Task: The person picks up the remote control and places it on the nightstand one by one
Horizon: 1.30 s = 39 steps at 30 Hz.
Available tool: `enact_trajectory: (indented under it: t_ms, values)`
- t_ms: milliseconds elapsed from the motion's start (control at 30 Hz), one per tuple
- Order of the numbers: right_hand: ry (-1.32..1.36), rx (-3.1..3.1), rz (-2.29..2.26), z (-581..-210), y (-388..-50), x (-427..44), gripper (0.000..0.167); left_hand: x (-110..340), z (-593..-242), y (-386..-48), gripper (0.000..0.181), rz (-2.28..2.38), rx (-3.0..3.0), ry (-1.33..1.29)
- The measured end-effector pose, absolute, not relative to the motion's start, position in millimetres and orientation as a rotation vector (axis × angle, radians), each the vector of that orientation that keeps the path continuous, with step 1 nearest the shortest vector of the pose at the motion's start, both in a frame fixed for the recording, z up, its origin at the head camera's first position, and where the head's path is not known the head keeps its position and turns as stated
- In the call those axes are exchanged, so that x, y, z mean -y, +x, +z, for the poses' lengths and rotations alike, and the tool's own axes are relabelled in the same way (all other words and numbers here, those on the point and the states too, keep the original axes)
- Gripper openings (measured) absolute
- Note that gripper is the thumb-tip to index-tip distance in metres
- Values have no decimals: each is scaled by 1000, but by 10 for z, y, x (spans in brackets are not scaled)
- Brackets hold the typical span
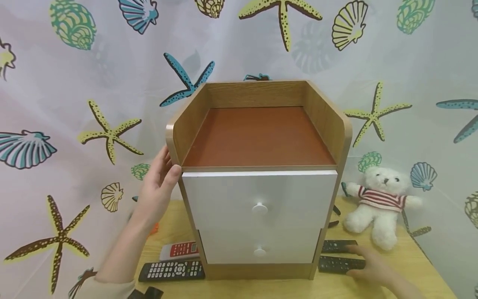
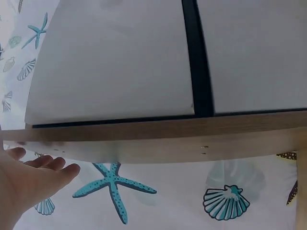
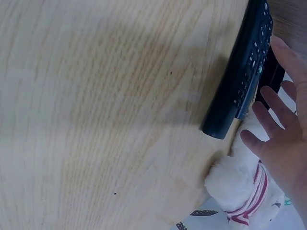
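A wood-edged cabinet (image 1: 259,187) stands upright on the pale wooden table (image 1: 422,278), its brown top framed by raised sides and a back and its front filled by two white drawers (image 1: 224,203), one above the other, each with a round white knob, while the left hand (image 1: 158,187) is at its upper left side, thumb by the front edge. Just beside its right side, two dark remotes (image 1: 337,264) lie flat, roughly parallel, with the right hand (image 1: 369,268) close by, fingers spread.
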State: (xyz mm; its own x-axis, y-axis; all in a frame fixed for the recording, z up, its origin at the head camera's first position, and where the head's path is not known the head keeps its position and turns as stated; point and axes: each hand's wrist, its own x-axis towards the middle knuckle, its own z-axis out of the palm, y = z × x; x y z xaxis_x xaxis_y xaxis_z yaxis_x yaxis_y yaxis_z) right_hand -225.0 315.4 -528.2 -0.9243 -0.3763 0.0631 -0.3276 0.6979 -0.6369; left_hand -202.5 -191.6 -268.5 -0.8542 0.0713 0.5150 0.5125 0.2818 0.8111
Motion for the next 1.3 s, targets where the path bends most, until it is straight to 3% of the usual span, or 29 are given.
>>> enact_trajectory:
  t_ms: [367,767,1300]
  values:
    - [-584,-2789,-1017,-5427,-2307,-3078,68,1747,-2472,-2106,65,-1647,2127,-497]
    - [-641,-2807,-987,-5456,-2331,-3029,64,1675,-2460,-2286,55,-1670,2093,-307]
    - [-501,-2908,-855,-5548,-2330,-3054,63,1675,-2450,-2368,44,-1543,2051,-363]
